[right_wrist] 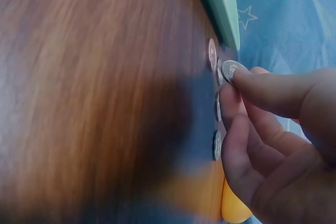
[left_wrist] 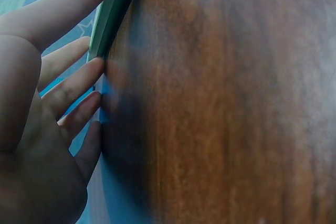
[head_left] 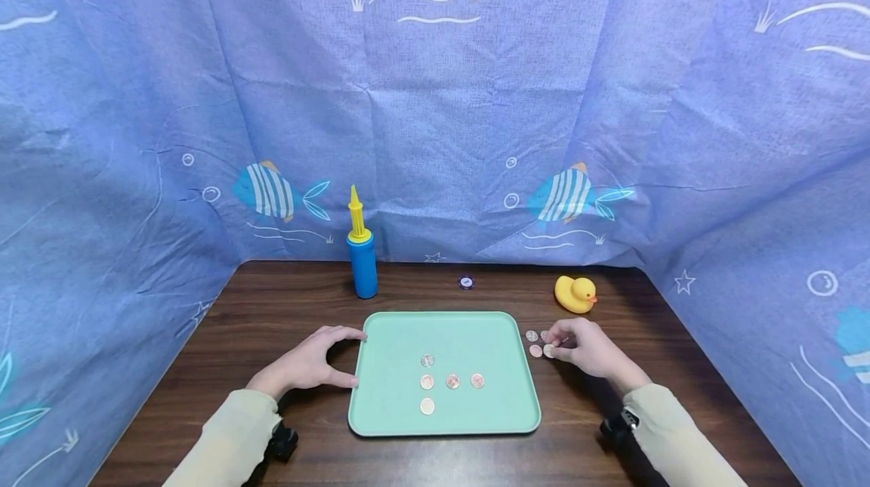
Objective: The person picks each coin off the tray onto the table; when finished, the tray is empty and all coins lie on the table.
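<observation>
1. As we examine the worktop point(head_left: 285, 287), we find the green tray point(head_left: 469, 336) lying flat between its left and right edges, well apart from the back edge.
2. We note five tray coins point(head_left: 427, 382), all lying flat: three form a column a little left of the tray's centre, and two more run in a row from the middle one toward the tray's right edge.
3. We observe the left hand point(head_left: 311, 361) at the tray's left edge, thumb and forefinger spread wide, their tips touching the rim. We see no object gripped by it.
4. We record the right hand point(head_left: 590, 347) just beyond the tray's right edge. In the right wrist view, its thumb and fingertips are closed together, pinching a coin point(right_wrist: 227, 71).
5. We find a cluster of loose coins point(head_left: 535, 351) on the worktop beneath and beside that hand, near the tray's right edge; fingers partly hide some.
6. Along the worktop's back edge we list a blue and yellow balloon pump point(head_left: 364, 264) standing upright behind the tray's back left corner, a poker chip point(head_left: 465, 283), and a rubber duck point(head_left: 575, 295) toward the back right corner.
</observation>
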{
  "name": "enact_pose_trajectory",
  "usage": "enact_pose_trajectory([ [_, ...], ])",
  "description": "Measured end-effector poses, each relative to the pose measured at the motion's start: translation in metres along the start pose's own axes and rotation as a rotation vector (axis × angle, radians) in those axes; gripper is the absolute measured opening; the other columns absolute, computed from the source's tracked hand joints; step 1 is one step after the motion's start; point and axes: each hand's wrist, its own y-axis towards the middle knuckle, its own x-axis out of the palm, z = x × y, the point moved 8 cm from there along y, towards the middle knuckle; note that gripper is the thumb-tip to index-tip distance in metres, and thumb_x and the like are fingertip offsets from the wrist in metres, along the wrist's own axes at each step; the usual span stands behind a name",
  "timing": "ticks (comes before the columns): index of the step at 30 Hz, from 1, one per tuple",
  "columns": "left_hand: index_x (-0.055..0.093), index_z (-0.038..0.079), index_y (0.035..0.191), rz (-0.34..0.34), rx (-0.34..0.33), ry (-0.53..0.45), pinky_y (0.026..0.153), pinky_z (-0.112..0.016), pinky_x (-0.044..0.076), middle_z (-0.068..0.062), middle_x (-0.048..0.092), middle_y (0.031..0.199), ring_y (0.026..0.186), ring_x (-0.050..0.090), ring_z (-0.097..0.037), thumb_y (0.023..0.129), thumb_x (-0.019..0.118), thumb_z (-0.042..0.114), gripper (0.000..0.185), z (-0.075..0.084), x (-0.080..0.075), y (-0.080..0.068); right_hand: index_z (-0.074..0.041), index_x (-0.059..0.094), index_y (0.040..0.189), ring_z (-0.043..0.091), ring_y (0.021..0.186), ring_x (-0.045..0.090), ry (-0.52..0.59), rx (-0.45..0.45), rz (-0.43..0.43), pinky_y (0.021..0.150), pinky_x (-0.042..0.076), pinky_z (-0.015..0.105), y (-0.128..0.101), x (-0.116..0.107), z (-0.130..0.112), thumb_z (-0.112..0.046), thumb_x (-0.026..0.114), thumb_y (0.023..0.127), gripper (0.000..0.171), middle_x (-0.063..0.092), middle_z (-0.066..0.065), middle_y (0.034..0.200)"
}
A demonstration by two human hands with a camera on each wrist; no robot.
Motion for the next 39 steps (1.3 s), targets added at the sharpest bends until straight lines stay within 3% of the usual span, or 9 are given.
enact_pose_trajectory([
  [6, 0.060, 0.024, 0.145, 0.002, -0.002, 0.014, 0.113, -0.063, 0.038, -0.007, 0.054, 0.153, 0.144, 0.042, -0.035, 0.081, 0.090, 0.050, 0.076, 0.001, 0.000, 0.000, -0.010, 0.071, 0.088, 0.003, 0.072, 0.061, -0.014, 0.025, 0.012, 0.068, 0.051, 0.025, -0.004, -0.002, 0.006, 0.006, 0.082, 0.081, 0.021, 0.066, -0.006, 0.081],
  [15, 0.060, 0.023, 0.146, -0.008, 0.021, 0.024, 0.111, -0.064, 0.039, -0.010, 0.054, 0.153, 0.143, 0.042, -0.039, 0.082, 0.089, 0.049, 0.075, 0.004, 0.000, -0.002, -0.013, 0.072, 0.085, 0.002, 0.071, 0.061, -0.066, 0.061, 0.025, 0.069, 0.051, 0.026, -0.006, 0.002, 0.011, 0.001, 0.083, 0.083, 0.019, 0.067, -0.008, 0.079],
  [26, 0.060, 0.024, 0.146, -0.004, 0.000, 0.026, 0.113, -0.062, 0.038, -0.007, 0.054, 0.153, 0.145, 0.042, -0.036, 0.081, 0.089, 0.052, 0.076, 0.000, 0.001, 0.000, -0.012, 0.071, 0.084, 0.003, 0.074, 0.063, -0.112, 0.091, 0.024, 0.071, 0.053, 0.029, -0.006, 0.005, 0.011, 0.005, 0.081, 0.082, 0.019, 0.069, -0.007, 0.079],
  [39, 0.060, 0.025, 0.146, -0.003, -0.009, 0.021, 0.114, -0.063, 0.037, -0.007, 0.053, 0.154, 0.145, 0.041, -0.036, 0.081, 0.089, 0.051, 0.075, -0.001, 0.001, 0.001, -0.014, 0.073, 0.087, 0.005, 0.073, 0.063, -0.131, 0.138, 0.001, 0.070, 0.053, 0.029, -0.010, 0.004, 0.014, -0.011, 0.087, 0.084, 0.015, 0.068, -0.009, 0.079],
])
